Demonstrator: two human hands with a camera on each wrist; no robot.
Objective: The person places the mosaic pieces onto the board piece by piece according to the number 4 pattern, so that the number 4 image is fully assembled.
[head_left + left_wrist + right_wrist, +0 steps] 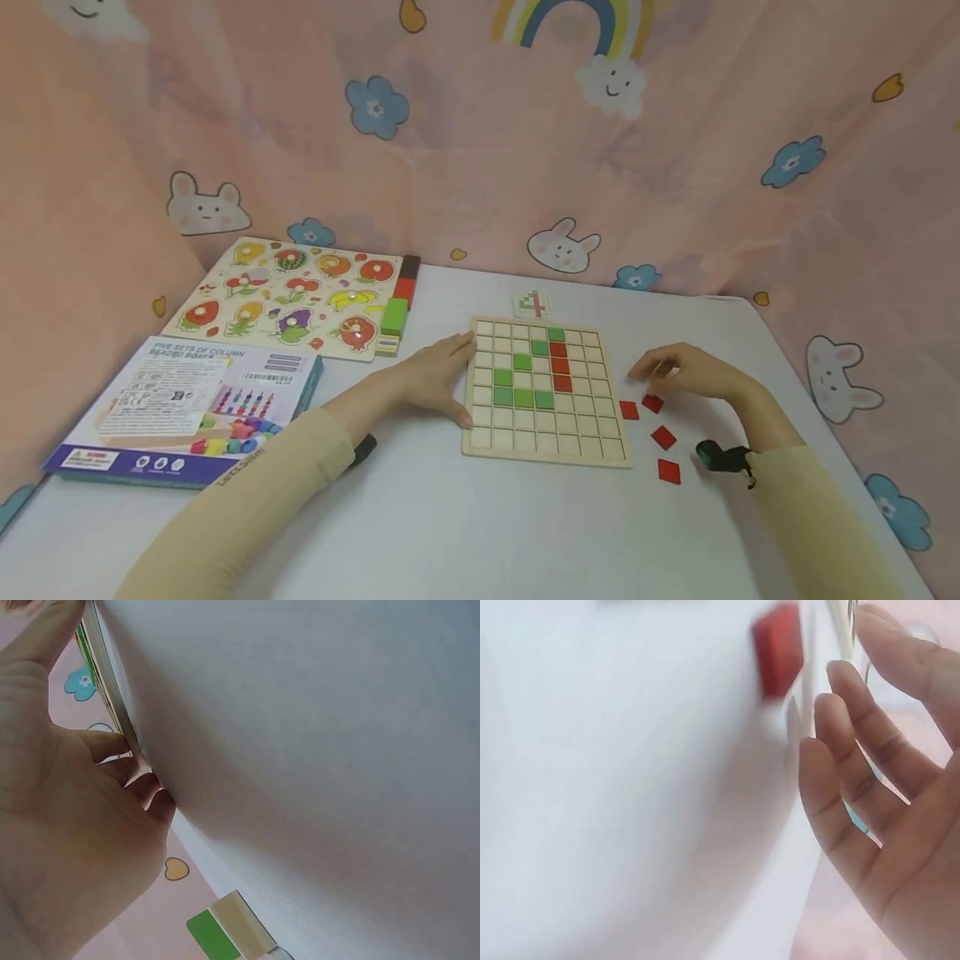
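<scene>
A wooden grid board (551,442) lies on the table with several green tiles (523,397) and three red tiles (559,366) set in its squares. My left hand (431,375) rests along the board's left edge, thumb and fingers spread against it. In the left wrist view its fingertips (161,802) touch the board's side. To the right of the board, my right hand (686,371) hovers by several loose red tiles (663,437), fingers loosely bent. No tile shows between its fingers in the right wrist view, where one red block (780,652) appears beyond the fingertips.
Behind the board lies a small pattern card (532,304) with green and red squares. At left are a fruit puzzle board (270,292), a beaded-boxes carton (187,408) and a row of coloured blocks (394,317). A pink printed curtain (465,167) hangs behind the white table.
</scene>
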